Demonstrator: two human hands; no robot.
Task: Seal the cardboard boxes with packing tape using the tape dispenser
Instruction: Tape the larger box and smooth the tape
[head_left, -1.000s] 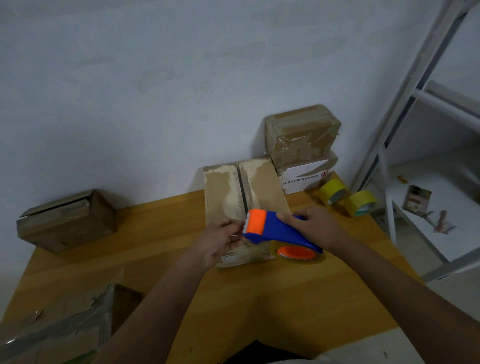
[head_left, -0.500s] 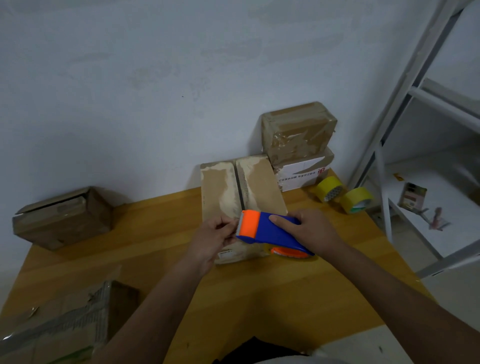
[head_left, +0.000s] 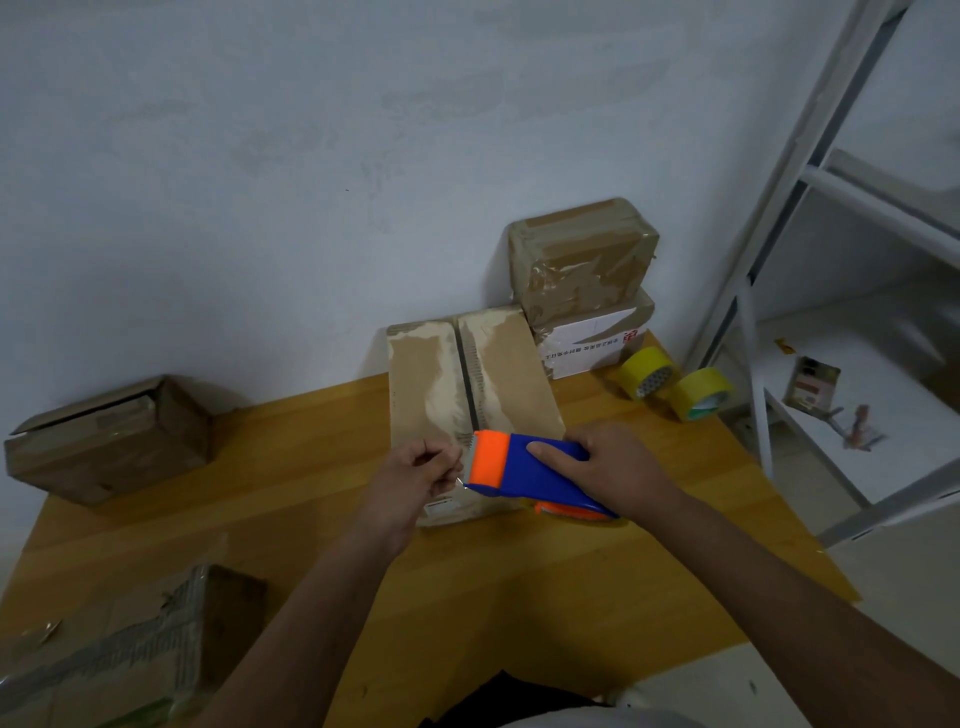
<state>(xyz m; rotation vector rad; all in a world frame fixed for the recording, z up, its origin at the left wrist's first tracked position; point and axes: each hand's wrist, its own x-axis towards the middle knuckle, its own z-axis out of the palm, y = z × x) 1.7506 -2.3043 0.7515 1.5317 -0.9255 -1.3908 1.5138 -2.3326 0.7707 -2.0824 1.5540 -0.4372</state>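
A long flat cardboard box (head_left: 498, 374) lies in the middle of the wooden table (head_left: 519, 582), its two top flaps meeting at a dark seam. My right hand (head_left: 608, 467) grips the blue and orange tape dispenser (head_left: 524, 470) over the box's near end. At the dispenser's orange front, my left hand (head_left: 415, 475) pinches the clear tape end beside the cutter. The near end of the box is hidden under both hands.
Two taped boxes (head_left: 582, 270) are stacked at the back right, with two yellow tape rolls (head_left: 675, 387) beside them. A brown box (head_left: 104, 441) sits at the left and a worn box (head_left: 119, 654) at the near left corner. A white metal shelf (head_left: 841, 364) stands on the right.
The dispenser and both hands have stayed over the box's near end. The left hand's fingers have closed on the tape end at the cutter.
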